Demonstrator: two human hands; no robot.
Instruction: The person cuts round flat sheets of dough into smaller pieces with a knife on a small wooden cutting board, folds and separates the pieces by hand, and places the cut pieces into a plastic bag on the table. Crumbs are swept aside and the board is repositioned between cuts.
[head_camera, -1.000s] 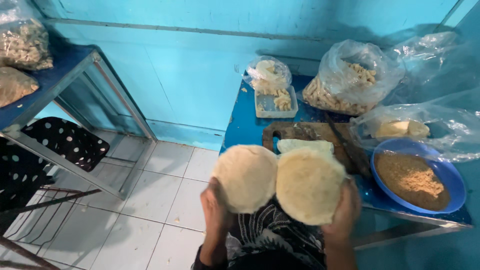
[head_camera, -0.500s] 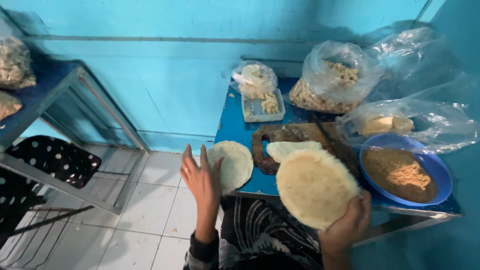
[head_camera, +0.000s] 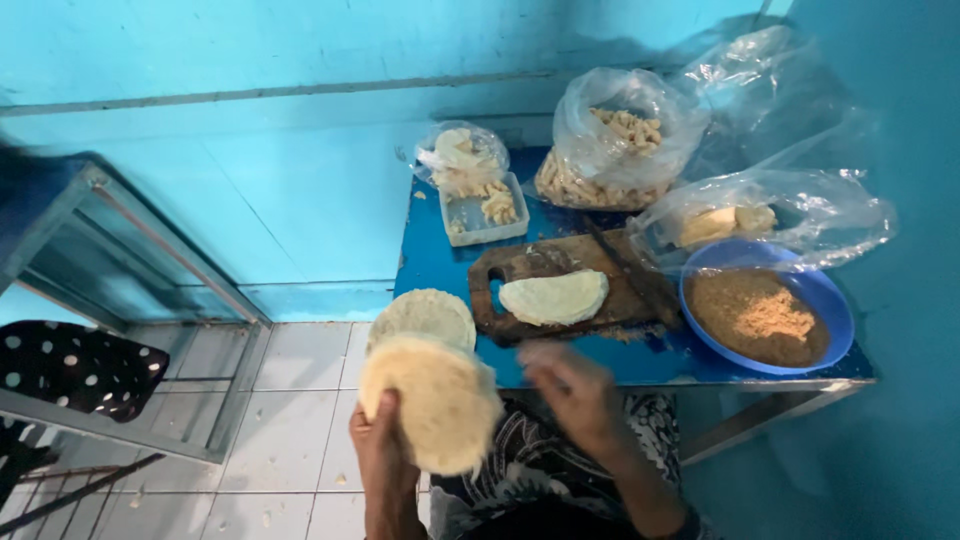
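flatbread — atop left hand

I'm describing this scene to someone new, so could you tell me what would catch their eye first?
Probably the pale round flatbread held up in the left hand at the table's near edge, with the blurred right hand beside it. Behind it, a folded flatbread lies on a dark board, and a blue bowl of brown crumbs sits at the right.

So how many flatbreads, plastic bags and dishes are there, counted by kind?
Round flatbreads: 2, one in the left hand at, one on the table edge
Folded flatbread on the board: 1
Plastic bags: 3
Blue bowl: 1
Small tray: 1
Total: 8
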